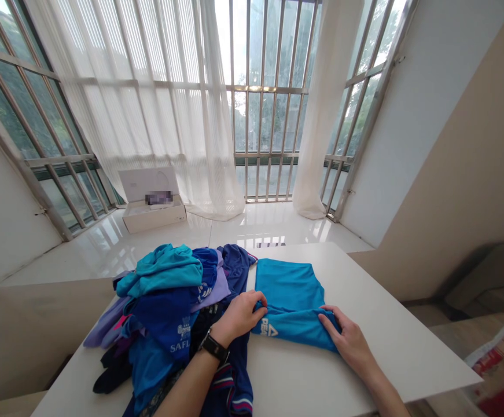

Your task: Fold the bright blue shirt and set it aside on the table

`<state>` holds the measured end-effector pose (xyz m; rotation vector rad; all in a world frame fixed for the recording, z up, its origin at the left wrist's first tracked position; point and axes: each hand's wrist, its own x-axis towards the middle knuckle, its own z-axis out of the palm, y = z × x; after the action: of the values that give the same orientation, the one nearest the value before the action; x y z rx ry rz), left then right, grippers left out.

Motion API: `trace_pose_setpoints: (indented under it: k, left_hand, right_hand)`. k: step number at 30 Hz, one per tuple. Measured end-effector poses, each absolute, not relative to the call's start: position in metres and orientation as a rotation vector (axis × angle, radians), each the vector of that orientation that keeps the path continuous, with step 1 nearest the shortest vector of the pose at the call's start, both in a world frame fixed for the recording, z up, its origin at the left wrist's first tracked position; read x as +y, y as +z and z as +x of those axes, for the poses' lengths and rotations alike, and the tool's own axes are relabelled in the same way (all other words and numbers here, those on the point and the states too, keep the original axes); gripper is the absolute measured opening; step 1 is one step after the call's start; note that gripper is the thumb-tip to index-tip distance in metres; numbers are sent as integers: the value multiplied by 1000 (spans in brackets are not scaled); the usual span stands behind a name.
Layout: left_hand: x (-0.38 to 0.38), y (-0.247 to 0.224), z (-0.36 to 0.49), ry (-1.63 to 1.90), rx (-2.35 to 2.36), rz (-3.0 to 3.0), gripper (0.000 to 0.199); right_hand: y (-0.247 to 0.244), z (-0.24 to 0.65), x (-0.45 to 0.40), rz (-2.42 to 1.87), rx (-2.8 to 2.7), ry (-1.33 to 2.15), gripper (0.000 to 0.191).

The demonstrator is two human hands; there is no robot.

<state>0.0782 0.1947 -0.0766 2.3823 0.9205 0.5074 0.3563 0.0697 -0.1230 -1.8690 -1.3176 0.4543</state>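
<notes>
A bright blue shirt [290,286] lies partly folded on the white table [304,376], its near part turned over with a white logo showing at the left. My left hand [248,313], with a black watch on the wrist, pinches the shirt's left edge at the fold. On the opposite edge, my right hand [342,333] grips the fabric between thumb and fingers. Close by my left forearm is a heap of clothes [160,313] in teal, navy, blue and lilac, some of it hidden under the arm.
Behind the table runs a glossy white window sill [278,223], with an open white box [154,214] on it. Sheer curtains [147,87] hang before barred windows. At the lower right is a red and beige patterned item [503,370].
</notes>
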Motion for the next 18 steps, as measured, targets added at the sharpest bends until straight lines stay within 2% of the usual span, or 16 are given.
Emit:
trace_pose_setpoints:
  k: [6,18]
  left_hand:
    - [214,-67,87,275,901,2526,15]
    - [230,-95,86,527,831,2126,25]
  right_hand:
    - [-121,353,69,-1858,-1265,455,53]
    - [-120,340,69,-1877,-1147,356,50]
